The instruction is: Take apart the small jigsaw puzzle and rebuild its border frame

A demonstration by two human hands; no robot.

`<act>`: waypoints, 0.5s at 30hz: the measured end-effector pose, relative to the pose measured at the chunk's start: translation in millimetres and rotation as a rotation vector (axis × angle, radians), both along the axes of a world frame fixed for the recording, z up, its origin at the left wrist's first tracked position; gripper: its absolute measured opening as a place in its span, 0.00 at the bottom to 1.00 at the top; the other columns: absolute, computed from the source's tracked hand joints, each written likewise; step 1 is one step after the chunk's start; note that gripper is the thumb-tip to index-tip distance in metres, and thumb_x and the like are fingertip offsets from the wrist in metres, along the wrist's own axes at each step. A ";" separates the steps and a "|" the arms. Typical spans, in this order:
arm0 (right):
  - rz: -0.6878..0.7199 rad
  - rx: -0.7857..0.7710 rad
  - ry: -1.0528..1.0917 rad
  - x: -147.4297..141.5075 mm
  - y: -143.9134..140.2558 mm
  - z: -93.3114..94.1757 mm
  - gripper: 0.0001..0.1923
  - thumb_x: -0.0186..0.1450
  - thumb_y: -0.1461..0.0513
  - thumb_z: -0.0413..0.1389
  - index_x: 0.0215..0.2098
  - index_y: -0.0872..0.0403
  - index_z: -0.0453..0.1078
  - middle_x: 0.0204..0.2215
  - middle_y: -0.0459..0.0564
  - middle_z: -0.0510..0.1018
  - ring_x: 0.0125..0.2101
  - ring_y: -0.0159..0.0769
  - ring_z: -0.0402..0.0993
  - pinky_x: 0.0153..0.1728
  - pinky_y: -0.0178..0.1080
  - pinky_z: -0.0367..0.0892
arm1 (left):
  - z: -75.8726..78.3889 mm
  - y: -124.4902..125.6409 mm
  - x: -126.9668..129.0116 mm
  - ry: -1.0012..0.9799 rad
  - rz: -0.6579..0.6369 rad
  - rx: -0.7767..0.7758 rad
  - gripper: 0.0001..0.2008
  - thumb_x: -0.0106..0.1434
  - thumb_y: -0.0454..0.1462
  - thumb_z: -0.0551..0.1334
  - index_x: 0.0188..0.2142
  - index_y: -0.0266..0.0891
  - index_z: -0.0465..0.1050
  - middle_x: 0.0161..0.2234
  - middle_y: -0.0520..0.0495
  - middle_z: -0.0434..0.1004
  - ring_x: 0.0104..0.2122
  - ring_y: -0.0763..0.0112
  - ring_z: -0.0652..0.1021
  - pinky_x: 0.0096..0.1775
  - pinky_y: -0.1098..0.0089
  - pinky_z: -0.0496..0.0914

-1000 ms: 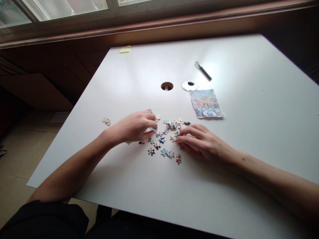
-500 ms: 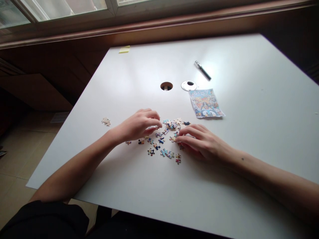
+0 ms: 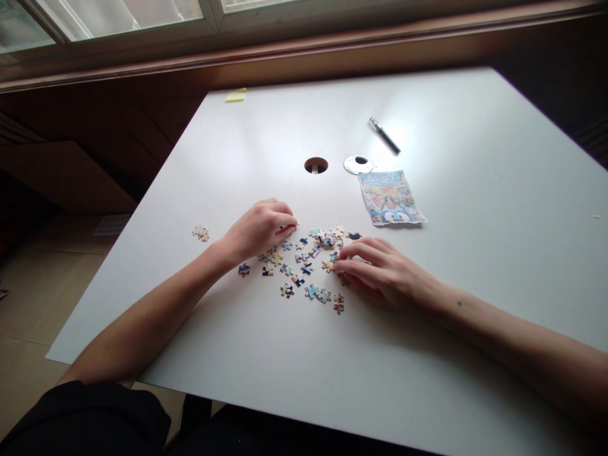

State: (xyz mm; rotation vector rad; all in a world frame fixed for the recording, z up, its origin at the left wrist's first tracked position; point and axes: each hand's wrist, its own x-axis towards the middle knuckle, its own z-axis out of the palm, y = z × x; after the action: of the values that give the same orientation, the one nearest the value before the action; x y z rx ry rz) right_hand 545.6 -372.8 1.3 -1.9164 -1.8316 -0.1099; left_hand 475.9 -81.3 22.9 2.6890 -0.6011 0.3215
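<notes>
**Inspector:** Status of the puzzle pieces (image 3: 304,266)?

**Assistant:** All loose — a scatter lying between the two hands on the white table (image 3: 294,380). No two pieces in that scatter can be made out as joined. A small pale clump (image 3: 201,232) sits well apart, out beyond the left wrist; whether its pieces are locked together is too small to tell. My judgement: the work is at the sorting stage, with nearly all of the assembly left.

**Inspector:** Left hand (image 3: 256,229)?

**Assistant:** Knuckles up, fingers curled in, tips pinched close at the near edge of the scatter. It seems to pinch a piece at its fingertips, but the piece itself is hidden — I cannot tell for certain. Forearm runs back toward the body, bare below a dark sleeve (image 3: 85,421).

**Inspector:** Right hand (image 3: 380,272)?

**Assistant:** Laid low on the table, palm down, fingers stretched toward the left hand and drawn narrow, tips touching pieces at the right side of the scatter. Whether one is actually gripped is not visible.

**Inspector:** Surroundings?

**Assistant:** Just beyond the right fingertips lies the printed picture sheet (image 3: 392,197). Further out, a round hole (image 3: 316,165) and a silver ring (image 3: 358,164) beside it, then a pen (image 3: 384,135). A yellow note (image 3: 236,95) rests at the far edge.
</notes>
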 end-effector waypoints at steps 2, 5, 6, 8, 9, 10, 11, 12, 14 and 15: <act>-0.002 0.001 0.004 -0.3 0.0 0.2 0.13 0.69 0.67 0.54 0.50 0.52 0.70 0.44 0.54 0.75 0.42 0.38 0.68 0.43 0.43 0.66 | 3.2 5.5 -0.8 0.015 -0.008 -0.010 0.10 0.69 0.33 0.59 0.36 0.37 0.80 0.39 0.43 0.80 0.39 0.67 0.78 0.42 0.65 0.73; -0.002 -0.001 0.007 -0.8 0.3 1.0 0.13 0.69 0.67 0.54 0.50 0.52 0.70 0.44 0.54 0.75 0.42 0.38 0.68 0.44 0.43 0.66 | 7.9 12.2 -1.0 0.014 0.007 -0.003 0.11 0.69 0.32 0.57 0.36 0.36 0.80 0.38 0.42 0.80 0.38 0.67 0.78 0.40 0.65 0.73; -0.001 -0.001 0.008 -0.9 0.4 1.4 0.13 0.69 0.67 0.54 0.50 0.52 0.70 0.44 0.54 0.75 0.42 0.38 0.68 0.44 0.43 0.66 | 8.7 12.5 -0.6 -0.005 0.028 -0.007 0.11 0.69 0.32 0.57 0.37 0.36 0.80 0.38 0.42 0.80 0.38 0.67 0.78 0.39 0.65 0.73; 0.000 0.001 0.011 -0.9 0.4 2.2 0.12 0.69 0.67 0.54 0.50 0.52 0.70 0.44 0.54 0.75 0.42 0.38 0.69 0.44 0.43 0.66 | 8.4 8.9 0.6 -0.055 0.072 -0.049 0.11 0.69 0.32 0.57 0.37 0.35 0.80 0.39 0.41 0.80 0.37 0.67 0.78 0.38 0.66 0.73; 0.000 0.001 0.011 -0.8 0.3 2.4 0.12 0.69 0.67 0.53 0.50 0.52 0.70 0.44 0.54 0.75 0.43 0.38 0.69 0.44 0.43 0.66 | 7.1 5.2 1.4 -0.076 0.086 -0.093 0.10 0.69 0.32 0.58 0.38 0.35 0.80 0.38 0.41 0.80 0.36 0.69 0.78 0.37 0.67 0.73; 0.000 -0.001 0.012 -0.6 0.2 2.5 0.12 0.69 0.67 0.53 0.50 0.52 0.71 0.44 0.54 0.75 0.43 0.38 0.69 0.45 0.43 0.66 | 4.9 0.6 2.2 -0.087 0.089 -0.142 0.10 0.69 0.32 0.58 0.38 0.35 0.80 0.38 0.42 0.81 0.35 0.70 0.78 0.36 0.69 0.73; -0.001 -0.004 0.011 -0.4 0.0 2.4 0.12 0.69 0.67 0.53 0.50 0.52 0.71 0.44 0.54 0.75 0.43 0.39 0.69 0.45 0.43 0.66 | 2.1 -4.3 3.1 -0.090 0.085 -0.188 0.09 0.69 0.32 0.59 0.39 0.36 0.80 0.37 0.44 0.81 0.34 0.72 0.78 0.35 0.70 0.73; -0.002 -0.006 0.010 -0.2 -0.1 2.1 0.13 0.69 0.67 0.53 0.50 0.52 0.71 0.44 0.54 0.75 0.43 0.39 0.69 0.45 0.43 0.66 | -1.1 -8.9 4.1 -0.089 0.078 -0.217 0.08 0.68 0.32 0.60 0.39 0.37 0.80 0.36 0.45 0.81 0.33 0.72 0.78 0.35 0.70 0.72; 0.001 -0.007 0.006 0.2 -0.3 1.4 0.13 0.69 0.66 0.53 0.51 0.52 0.71 0.44 0.55 0.75 0.43 0.39 0.69 0.45 0.44 0.66 | -6.9 -14.8 6.1 -0.093 0.064 -0.210 0.07 0.67 0.32 0.61 0.37 0.38 0.80 0.35 0.47 0.81 0.34 0.71 0.78 0.36 0.69 0.72; 0.003 -0.003 0.006 0.2 -0.2 1.2 0.13 0.69 0.66 0.53 0.51 0.52 0.71 0.44 0.55 0.75 0.43 0.39 0.69 0.45 0.44 0.66 | -8.4 -15.2 7.1 -0.104 0.064 -0.185 0.07 0.67 0.32 0.61 0.36 0.39 0.80 0.35 0.46 0.81 0.35 0.70 0.77 0.37 0.68 0.72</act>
State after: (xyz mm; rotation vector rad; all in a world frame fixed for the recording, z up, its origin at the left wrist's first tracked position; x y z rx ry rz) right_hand 545.8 -373.0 2.5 -1.9136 -1.8314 -0.1001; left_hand 483.0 -96.5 14.6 2.5290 -0.4891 0.5113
